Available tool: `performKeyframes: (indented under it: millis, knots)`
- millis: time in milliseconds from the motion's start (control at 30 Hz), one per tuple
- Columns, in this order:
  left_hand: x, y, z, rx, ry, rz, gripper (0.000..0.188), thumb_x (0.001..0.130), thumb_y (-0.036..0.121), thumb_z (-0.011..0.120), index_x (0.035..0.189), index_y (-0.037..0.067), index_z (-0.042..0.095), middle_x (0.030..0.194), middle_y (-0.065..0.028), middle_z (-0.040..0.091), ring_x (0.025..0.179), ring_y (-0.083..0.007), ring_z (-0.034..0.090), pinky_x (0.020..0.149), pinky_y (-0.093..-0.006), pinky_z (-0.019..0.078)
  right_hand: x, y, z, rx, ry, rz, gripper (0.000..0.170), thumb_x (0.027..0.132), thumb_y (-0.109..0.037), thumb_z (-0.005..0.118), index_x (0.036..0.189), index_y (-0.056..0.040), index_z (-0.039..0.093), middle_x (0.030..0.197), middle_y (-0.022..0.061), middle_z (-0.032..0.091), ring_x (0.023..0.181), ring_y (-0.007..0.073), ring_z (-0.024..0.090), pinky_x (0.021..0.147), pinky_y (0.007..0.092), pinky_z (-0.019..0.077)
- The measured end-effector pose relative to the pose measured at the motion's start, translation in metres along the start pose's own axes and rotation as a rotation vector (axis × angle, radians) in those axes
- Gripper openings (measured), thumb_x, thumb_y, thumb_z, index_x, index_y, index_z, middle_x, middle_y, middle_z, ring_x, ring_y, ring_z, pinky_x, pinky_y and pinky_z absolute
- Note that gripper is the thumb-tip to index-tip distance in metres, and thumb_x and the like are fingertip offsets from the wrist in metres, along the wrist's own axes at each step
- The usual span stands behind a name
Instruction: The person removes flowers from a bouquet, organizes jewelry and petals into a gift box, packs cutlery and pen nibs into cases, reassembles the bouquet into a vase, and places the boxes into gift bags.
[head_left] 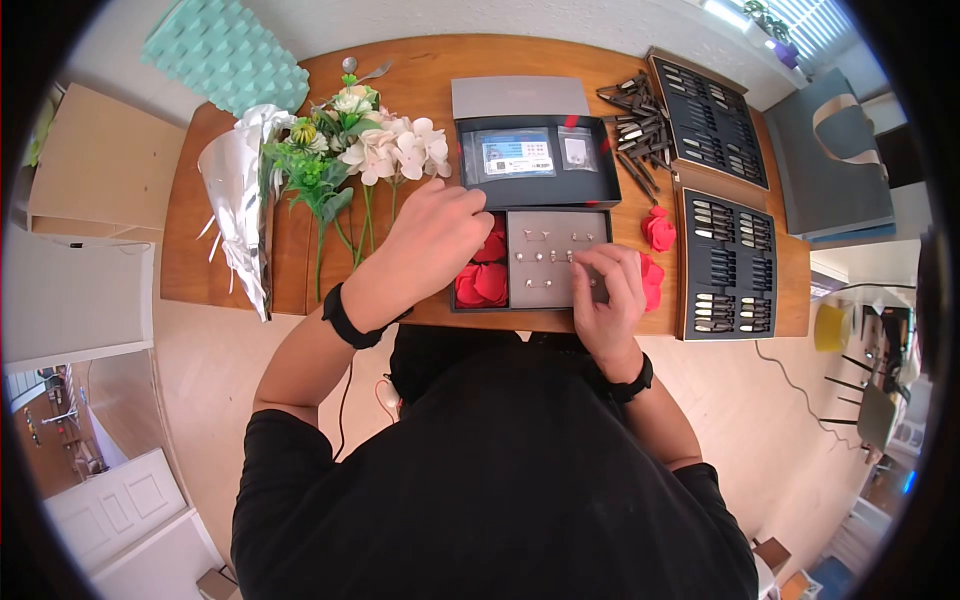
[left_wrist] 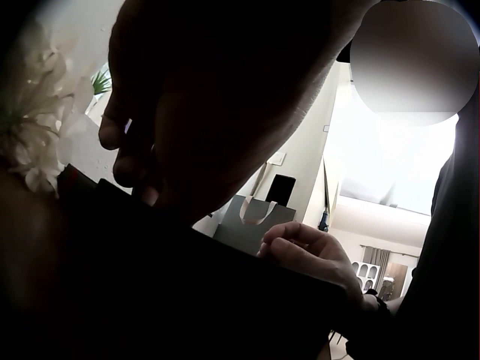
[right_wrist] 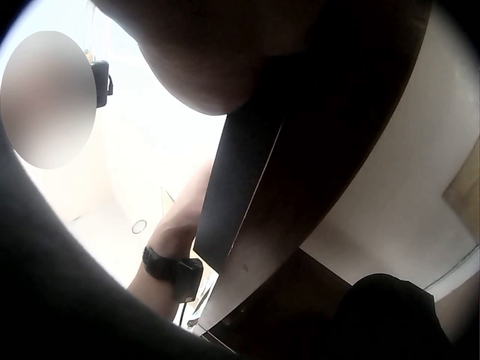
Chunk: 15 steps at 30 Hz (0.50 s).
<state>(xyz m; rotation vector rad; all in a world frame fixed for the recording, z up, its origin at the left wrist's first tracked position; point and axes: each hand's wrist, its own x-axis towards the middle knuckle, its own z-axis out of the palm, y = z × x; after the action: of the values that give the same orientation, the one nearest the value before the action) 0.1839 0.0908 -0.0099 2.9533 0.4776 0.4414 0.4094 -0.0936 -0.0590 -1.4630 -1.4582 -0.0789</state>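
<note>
Black shirt [head_left: 500, 460], foreground; beyond it, the jewelry box [head_left: 530, 309] lies between the hands, long axis running from one to the other. Left hand [head_left: 440, 225], bent, is nearer the red flowers [head_left: 482, 285], below its fingers; right hand [head_left: 612, 295], fingers bent, is nearer the earring panel [head_left: 555, 272], leftward. Whether either pinches anything cannot be told.

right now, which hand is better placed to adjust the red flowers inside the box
Probably the left hand: it's beside the red flowers, while the right hand is over the grey insert.
</note>
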Motion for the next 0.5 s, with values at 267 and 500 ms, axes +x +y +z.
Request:
performKeyframes:
  millis: [267,500]
  knots:
    - [0.003,0.000,-0.014,-0.102,0.003,-0.031,0.014,0.085,0.011,0.090,0.092,0.009,0.077,0.094,-0.0064,0.066,0.091,-0.0298,0.069,0.082,-0.0428,0.0536,0.001,-0.001,-0.001,-0.004,-0.002,-0.001,0.026,0.089,0.009,0.087,0.111,-0.0029,0.078,0.109,0.0123,0.075,0.101,0.0332,0.070,0.086,0.0431,0.0535]
    - [0.007,-0.011,-0.019,-0.108,-0.081,0.075,0.011,0.085,0.010,0.087,0.093,0.010,0.079,0.093,-0.0048,0.067,0.094,-0.0270,0.072,0.082,-0.0409,0.0548,0.000,0.000,0.001,0.000,0.000,0.006,0.026,0.090,0.008,0.087,0.111,-0.0029,0.078,0.109,0.0119,0.076,0.100,0.0330,0.070,0.086,0.0434,0.0534]
